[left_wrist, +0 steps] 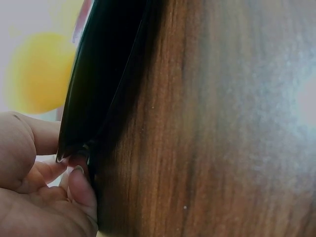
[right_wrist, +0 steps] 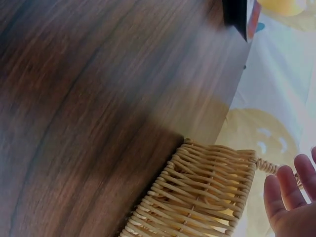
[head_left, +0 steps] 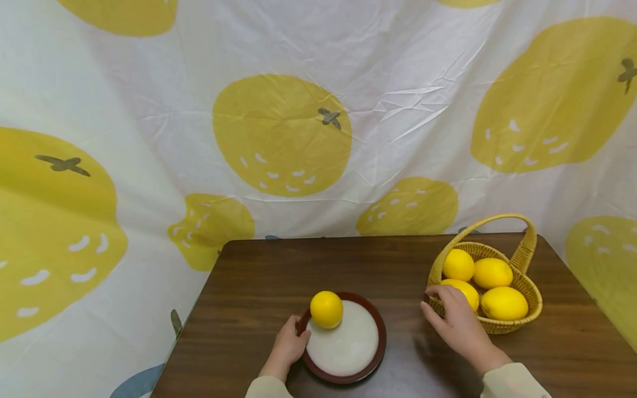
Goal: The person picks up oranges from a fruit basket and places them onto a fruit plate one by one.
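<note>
Left of the counter's (head_left: pixel 264 276) middle, well in from its far edge, the plate (head_left: pixel 343 348) bears one lemon (head_left: pixel 326 309); the left hand (head_left: pixel 288 344) pinches its left rim, and that hold should be level (a round fruit could roll). Toward the far right corner, the right hand (head_left: pixel 460 323), fingers loosely extended and seemingly holding nothing, is over the basket's (head_left: pixel 536 307) left side; dodging the handle (head_left: pixel 526 249) there seems wise.
</note>
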The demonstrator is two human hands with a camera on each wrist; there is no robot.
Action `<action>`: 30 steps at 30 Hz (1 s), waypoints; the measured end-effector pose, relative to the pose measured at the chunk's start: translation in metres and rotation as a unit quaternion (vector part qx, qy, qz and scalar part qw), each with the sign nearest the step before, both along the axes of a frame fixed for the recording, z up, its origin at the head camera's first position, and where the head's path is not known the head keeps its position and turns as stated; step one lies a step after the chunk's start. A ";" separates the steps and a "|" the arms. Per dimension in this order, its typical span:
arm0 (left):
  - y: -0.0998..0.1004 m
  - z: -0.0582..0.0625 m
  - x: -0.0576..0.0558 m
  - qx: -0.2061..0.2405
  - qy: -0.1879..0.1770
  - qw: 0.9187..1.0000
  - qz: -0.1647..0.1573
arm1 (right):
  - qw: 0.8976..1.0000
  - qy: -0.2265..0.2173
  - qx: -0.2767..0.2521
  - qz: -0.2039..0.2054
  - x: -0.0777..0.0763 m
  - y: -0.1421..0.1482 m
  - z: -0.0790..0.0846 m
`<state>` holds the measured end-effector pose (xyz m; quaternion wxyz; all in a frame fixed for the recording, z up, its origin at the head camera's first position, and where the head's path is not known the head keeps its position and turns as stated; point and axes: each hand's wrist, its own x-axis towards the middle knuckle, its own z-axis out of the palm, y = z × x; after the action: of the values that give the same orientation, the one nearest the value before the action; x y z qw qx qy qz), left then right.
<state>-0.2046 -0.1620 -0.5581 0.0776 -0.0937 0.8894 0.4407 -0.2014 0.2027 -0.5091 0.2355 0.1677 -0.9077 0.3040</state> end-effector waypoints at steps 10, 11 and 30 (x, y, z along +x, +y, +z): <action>0.000 0.000 0.000 0.001 0.003 1.000 0.001 | 0.999 -0.030 -0.018 -0.023 -0.005 0.011 0.008; 0.000 0.000 0.000 0.001 0.003 1.000 0.001 | 0.999 -0.034 -0.018 -0.022 -0.006 0.012 0.009; -0.002 0.001 0.002 0.006 0.002 1.000 0.000 | 0.999 -0.043 -0.015 -0.023 -0.012 0.024 0.011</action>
<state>-0.2022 -0.1642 -0.5568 0.0763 -0.0924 0.8871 0.4458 -0.2132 0.2266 -0.4982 0.2058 0.1303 -0.9160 0.3186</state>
